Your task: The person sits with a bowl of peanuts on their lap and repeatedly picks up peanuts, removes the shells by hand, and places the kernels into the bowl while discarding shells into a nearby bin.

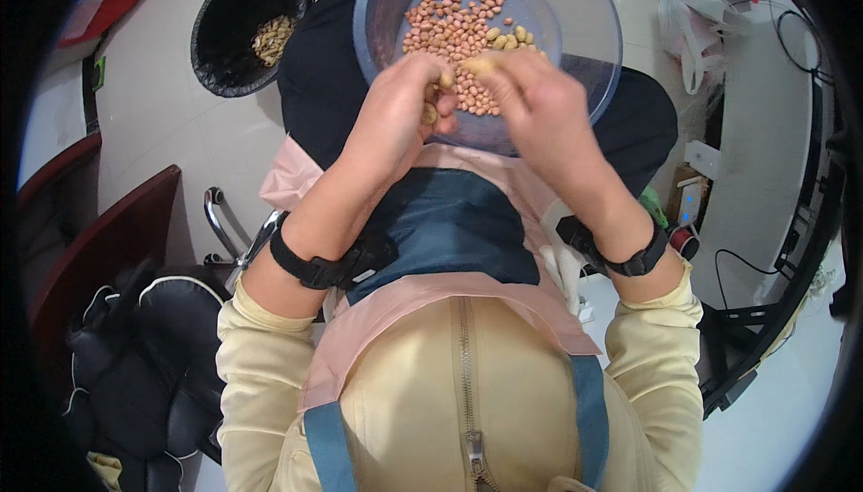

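A clear plastic bowl (586, 26) rests on my lap with many shelled peanuts (441, 26) spread over its bottom. Several unshelled peanuts (516, 38) lie at the right of the pile. My left hand (408, 90), over the bowl's near left side, is curled around peanut shells or pods (429, 113). My right hand (539, 90) is blurred and pinches a peanut pod (475, 65) between thumb and fingers, just right of the left hand. The right fingertips and part of the pod are hard to make out.
A bin lined with a black bag (226, 33) stands on the floor at left, with peanut shells (273, 40) inside. A black padded chair (148, 357) is at lower left. White plastic bags (691, 33), a power strip (689, 202) and cables (741, 259) lie at right.
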`<state>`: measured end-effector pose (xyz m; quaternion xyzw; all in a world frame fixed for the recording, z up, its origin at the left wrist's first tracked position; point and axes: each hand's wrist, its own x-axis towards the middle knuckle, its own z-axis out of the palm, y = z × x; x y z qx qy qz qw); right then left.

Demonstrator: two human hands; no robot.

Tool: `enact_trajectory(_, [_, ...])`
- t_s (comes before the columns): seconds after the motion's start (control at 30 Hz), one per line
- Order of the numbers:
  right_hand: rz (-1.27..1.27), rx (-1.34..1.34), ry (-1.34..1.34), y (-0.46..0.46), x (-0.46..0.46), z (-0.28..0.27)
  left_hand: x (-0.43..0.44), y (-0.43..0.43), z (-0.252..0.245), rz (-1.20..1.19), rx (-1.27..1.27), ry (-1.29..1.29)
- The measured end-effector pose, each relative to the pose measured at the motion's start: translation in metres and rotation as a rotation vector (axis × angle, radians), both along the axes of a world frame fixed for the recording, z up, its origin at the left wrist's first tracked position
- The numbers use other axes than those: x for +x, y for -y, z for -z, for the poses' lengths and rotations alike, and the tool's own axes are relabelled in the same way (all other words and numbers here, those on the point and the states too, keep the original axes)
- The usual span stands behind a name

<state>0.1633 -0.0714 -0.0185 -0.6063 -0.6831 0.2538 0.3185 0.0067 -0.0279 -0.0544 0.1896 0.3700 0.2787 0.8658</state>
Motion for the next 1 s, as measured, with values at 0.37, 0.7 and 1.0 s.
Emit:
enact_trajectory(0.37, [0.215, -0.549, 0.122, -0.057, 0.067, 0.055, -0.004, -0.004, 0.004, 0.064, -0.267, 0.023])
enact_trajectory(0.7, [0.17, -0.769, 0.589, -0.083, 0.091, 0.138, -0.013, -0.01, 0.008, 0.167, -0.163, -0.032])
enact_trajectory(1.0, [0.194, -0.899, -0.661, -0.066, 0.069, 0.045, -0.007, -0.008, -0.003, 0.084, 0.38, -0.439])
